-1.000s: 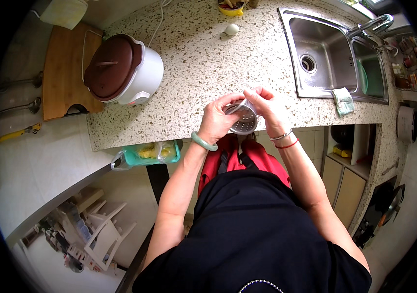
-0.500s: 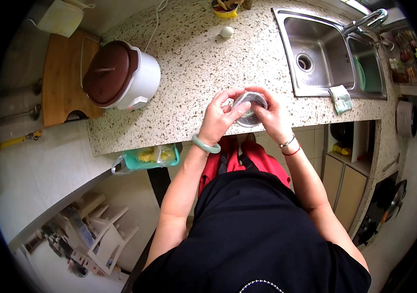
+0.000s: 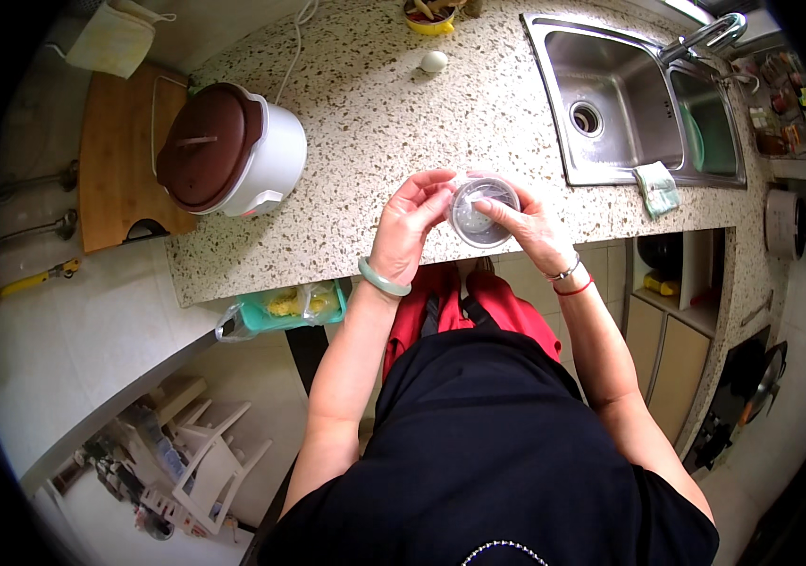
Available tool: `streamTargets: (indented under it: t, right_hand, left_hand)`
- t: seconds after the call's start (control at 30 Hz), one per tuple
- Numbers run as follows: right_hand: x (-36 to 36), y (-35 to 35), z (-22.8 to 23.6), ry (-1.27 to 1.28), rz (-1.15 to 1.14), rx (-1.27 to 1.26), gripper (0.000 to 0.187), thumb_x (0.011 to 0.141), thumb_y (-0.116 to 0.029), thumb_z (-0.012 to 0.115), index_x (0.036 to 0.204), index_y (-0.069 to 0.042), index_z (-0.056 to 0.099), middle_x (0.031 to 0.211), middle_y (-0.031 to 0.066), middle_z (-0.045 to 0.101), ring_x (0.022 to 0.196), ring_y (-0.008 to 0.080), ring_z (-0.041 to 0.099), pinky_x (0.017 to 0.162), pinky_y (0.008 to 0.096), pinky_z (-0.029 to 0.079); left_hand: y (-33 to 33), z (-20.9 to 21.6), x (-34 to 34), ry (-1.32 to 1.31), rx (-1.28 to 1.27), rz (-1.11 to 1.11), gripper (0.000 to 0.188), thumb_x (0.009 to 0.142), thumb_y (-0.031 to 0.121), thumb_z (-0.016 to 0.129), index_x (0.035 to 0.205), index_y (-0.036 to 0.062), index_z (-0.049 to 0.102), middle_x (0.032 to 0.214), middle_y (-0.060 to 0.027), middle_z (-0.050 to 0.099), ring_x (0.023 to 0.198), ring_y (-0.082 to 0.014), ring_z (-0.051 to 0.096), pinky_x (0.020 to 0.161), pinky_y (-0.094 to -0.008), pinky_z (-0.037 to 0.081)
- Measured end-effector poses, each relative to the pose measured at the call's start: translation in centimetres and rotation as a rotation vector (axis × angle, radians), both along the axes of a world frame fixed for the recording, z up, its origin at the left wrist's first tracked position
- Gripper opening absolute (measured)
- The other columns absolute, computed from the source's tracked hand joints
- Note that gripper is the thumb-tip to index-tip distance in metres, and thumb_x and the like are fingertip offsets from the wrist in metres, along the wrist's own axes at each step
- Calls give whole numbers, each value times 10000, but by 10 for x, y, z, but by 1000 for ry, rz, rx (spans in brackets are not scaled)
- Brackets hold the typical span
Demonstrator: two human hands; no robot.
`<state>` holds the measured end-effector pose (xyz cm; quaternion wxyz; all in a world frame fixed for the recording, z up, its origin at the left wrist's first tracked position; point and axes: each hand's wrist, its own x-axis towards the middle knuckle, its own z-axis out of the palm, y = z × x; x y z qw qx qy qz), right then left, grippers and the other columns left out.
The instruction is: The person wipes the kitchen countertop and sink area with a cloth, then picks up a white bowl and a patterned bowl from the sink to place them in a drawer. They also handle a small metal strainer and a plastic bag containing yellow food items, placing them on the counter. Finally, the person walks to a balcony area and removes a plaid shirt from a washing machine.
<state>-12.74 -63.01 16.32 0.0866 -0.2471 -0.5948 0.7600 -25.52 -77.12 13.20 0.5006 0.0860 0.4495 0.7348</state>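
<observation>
Over the counter's front edge, I hold a small round clear plastic container (image 3: 471,226). My right hand (image 3: 539,234) is closed around its right side, with the thumb lying across the top. On the opposite side, my left hand (image 3: 405,226) pinches at the rim with thumb and fingertips. Something thin and clear seems to be at those fingertips, but I cannot make out whether it is film or a lid edge. What the container holds, if anything, is unclear. A pale egg (image 3: 434,61) lies farther back on the speckled counter (image 3: 365,123).
At the left stands a white rice cooker (image 3: 276,156) with a brown lid, beside a wooden board (image 3: 120,160). A steel sink (image 3: 601,80) is at the right, a folded cloth (image 3: 657,189) over its front rim. A green tray (image 3: 261,319) sits below the counter edge.
My left hand has shifted slightly left, its thumb moving from over the container's middle to the left rim. The container's top now faces me more, the right thumb across it.
</observation>
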Motion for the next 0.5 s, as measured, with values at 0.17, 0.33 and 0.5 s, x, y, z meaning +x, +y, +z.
streamTargets:
  t: [0.17, 0.33, 0.5]
  right_hand:
    - [2, 3, -18, -35, -72, 233, 449, 827, 75, 516, 1249, -54, 603, 1068, 74, 686, 999, 137, 624, 896, 282, 494]
    - [-10, -8, -21, 12, -104, 239, 540, 751, 109, 458, 1240, -64, 608, 1030, 73, 687, 960, 139, 632, 868, 271, 499]
    - [-6, -6, -25, -60, -117, 99, 493, 802, 4, 571, 1290, -61, 561, 1069, 75, 667, 852, 134, 617, 788, 268, 514]
  left_hand:
    - [9, 25, 5, 220, -223, -79, 436, 910, 205, 681, 1286, 36, 541, 1097, -66, 641, 1032, -151, 600, 918, -285, 466]
    - [28, -6, 19, 665, -358, 62, 263, 870, 76, 672, 1122, 43, 605, 943, -99, 692, 853, -172, 668, 743, -297, 523]
    - [36, -21, 15, 925, -515, 123, 185, 843, 65, 663, 1021, 53, 615, 854, -136, 698, 764, -256, 691, 674, -350, 529]
